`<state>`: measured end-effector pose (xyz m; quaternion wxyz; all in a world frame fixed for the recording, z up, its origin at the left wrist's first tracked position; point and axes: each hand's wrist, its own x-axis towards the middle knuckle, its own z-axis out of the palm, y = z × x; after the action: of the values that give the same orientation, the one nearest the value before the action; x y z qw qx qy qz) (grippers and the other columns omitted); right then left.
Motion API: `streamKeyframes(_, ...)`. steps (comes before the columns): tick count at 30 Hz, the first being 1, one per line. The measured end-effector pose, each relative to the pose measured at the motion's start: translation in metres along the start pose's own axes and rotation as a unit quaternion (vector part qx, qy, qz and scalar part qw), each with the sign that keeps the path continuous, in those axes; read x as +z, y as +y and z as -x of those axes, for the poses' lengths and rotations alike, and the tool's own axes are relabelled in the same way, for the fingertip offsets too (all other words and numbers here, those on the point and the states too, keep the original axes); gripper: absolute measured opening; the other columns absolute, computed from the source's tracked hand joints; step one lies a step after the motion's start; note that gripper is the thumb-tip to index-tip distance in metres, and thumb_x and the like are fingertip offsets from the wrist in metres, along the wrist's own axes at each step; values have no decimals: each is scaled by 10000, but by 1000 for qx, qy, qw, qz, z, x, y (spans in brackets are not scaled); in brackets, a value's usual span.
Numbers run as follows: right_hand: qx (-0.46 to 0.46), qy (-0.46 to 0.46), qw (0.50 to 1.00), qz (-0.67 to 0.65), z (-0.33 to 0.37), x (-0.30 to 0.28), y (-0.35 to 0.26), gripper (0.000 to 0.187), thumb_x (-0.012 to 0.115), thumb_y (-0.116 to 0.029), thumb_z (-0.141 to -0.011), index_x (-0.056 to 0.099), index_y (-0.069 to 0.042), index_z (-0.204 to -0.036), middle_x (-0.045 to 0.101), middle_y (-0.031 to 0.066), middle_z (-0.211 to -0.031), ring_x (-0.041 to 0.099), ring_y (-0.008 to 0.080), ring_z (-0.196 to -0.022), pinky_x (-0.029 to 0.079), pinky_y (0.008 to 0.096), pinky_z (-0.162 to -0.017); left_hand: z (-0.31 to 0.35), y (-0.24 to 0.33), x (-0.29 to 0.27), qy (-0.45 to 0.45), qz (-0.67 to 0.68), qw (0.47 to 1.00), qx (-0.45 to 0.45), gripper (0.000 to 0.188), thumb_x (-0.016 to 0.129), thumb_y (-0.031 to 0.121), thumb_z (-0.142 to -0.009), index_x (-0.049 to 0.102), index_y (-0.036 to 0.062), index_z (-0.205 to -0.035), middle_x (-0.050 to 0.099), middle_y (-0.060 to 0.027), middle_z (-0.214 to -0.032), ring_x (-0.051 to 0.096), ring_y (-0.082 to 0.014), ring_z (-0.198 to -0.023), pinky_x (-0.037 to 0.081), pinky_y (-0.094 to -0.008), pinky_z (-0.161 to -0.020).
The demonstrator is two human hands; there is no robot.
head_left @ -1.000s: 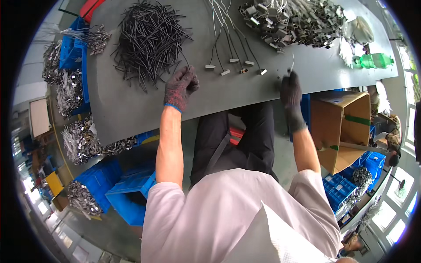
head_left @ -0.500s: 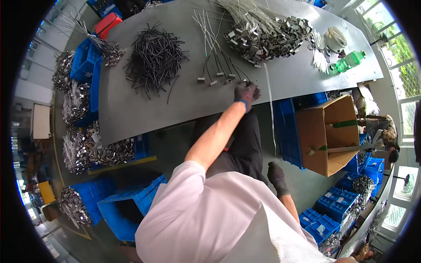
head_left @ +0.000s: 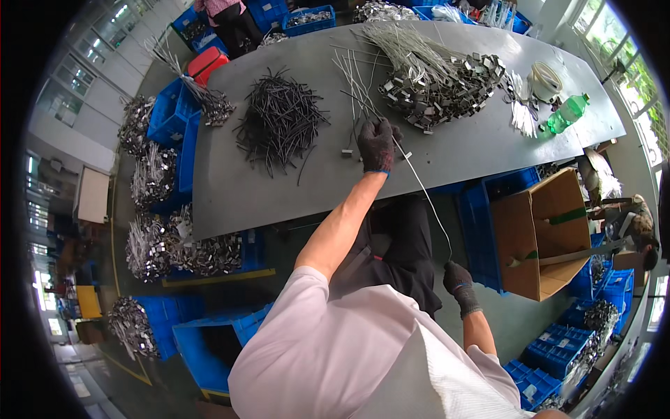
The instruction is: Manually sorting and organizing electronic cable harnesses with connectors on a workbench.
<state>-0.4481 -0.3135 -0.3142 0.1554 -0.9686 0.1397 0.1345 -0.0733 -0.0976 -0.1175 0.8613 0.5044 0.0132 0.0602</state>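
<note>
My left hand (head_left: pixel 377 145), in a dark knitted glove, is closed over a few thin cables (head_left: pixel 357 82) on the grey metal table. Their pale ends fan out beyond the hand, and its fingers partly hide them. Small metal connectors (head_left: pixel 347 151) lie beside this hand. My right hand (head_left: pixel 460 285), also gloved, is low beside my leg, closed on the end of a thin white cable (head_left: pixel 427 194). This cable runs over the table's near edge, up to my left hand.
Short black tubes lie in a pile (head_left: pixel 280 120) on the left. Behind my left hand is a heap of cables with metal connectors (head_left: pixel 443 91). A green bottle (head_left: pixel 569 113) lies at the right. A cardboard box (head_left: pixel 520 241) and blue crates (head_left: pixel 174 112) flank the table.
The view has shifted, so the table sits lower and further right. My left hand has moved inward from the table's edge onto the cables. A white cable now stretches to my right hand.
</note>
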Motion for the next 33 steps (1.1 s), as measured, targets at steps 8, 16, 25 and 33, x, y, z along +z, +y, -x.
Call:
streamKeyframes(8,-80,106,969,-210,-43,-95,-92,254,611,-270,-956,671,-46,-1062,711,198,-979,675,409,-914,530,457,-761,1,-40,-21,-54,-143,987,-51,292,697,243,-941,687,-7,-789,662,-29,-705,579,-95,-612,465,-288,-563)
streamKeyframes(16,-231,416,858,-192,-192,-123,-188,404,584,-122,-957,525,-3,-1339,663,247,-1132,643,432,-1025,524,465,-911,82,-38,-20,-106,-64,982,-140,189,721,204,-943,718,16,-920,655,19,-783,554,-75,-723,457,-293,-640)
streamKeyframes(25,-119,173,920,-331,-241,-104,-235,428,596,-175,-951,494,-21,-1336,659,262,-1126,620,469,-1035,521,523,-852,60,-56,-54,-54,-282,951,110,183,712,202,-940,702,19,-942,723,-62,-834,644,-140,-759,526,-323,-720)
streamKeyframes(33,74,298,934,-185,-296,-133,-222,443,536,-395,-981,611,-62,-1264,632,267,-1161,630,456,-1027,512,528,-879,-45,-26,-95,-80,-599,792,-85,332,660,355,-894,684,26,-926,706,-176,-936,688,-354,-853,530,-465,-782)
